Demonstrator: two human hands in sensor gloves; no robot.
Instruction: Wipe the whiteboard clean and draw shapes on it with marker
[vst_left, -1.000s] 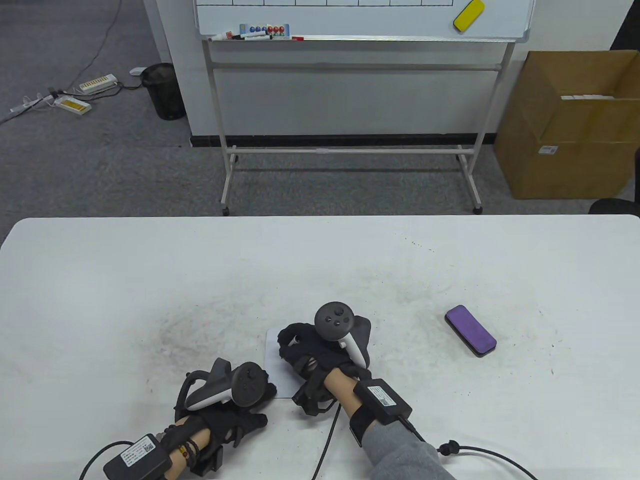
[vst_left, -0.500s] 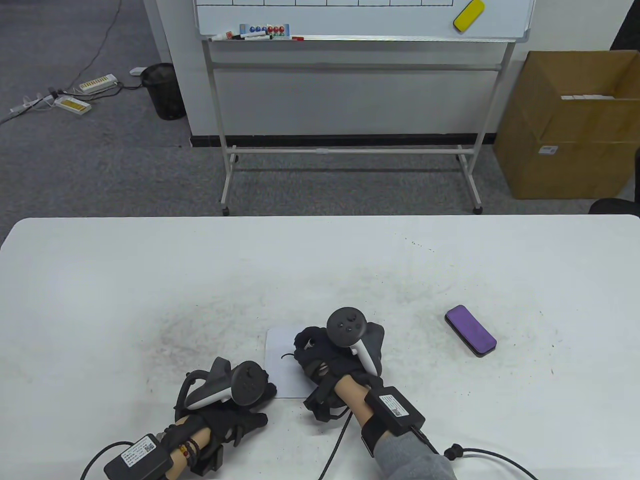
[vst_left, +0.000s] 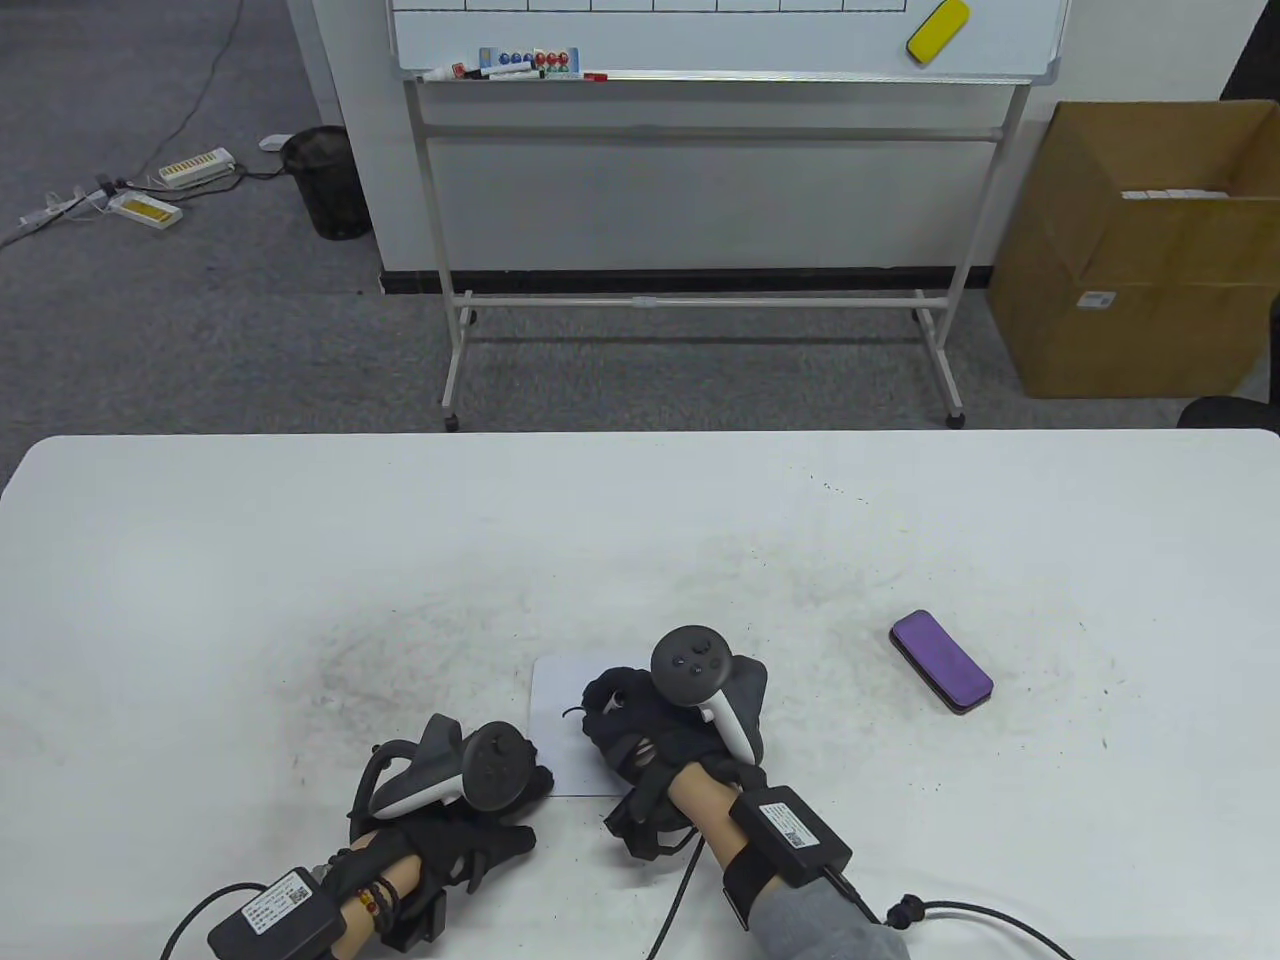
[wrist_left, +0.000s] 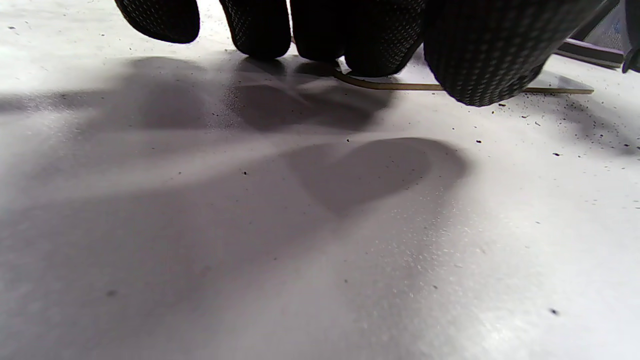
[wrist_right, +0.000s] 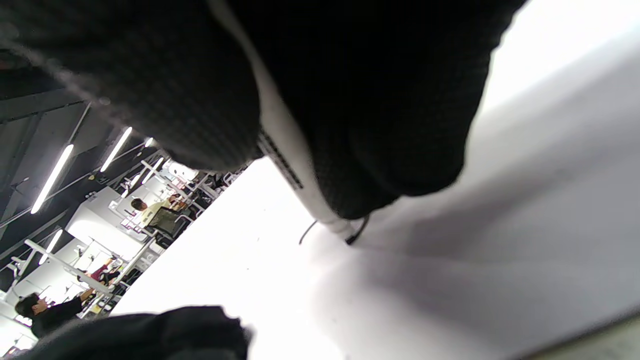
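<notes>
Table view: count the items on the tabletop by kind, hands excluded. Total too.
Small whiteboard: 1
Marker, held in the right hand: 1
Purple eraser: 1
Total: 3

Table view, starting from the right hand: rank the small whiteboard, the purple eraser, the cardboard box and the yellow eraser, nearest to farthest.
1. small whiteboard: flat on the table, right under the right hand, which holds a marker to it.
2. purple eraser: on the table, to the hand's right.
3. cardboard box: on the floor, far right.
4. yellow eraser: on the standing board, top of view.
</notes>
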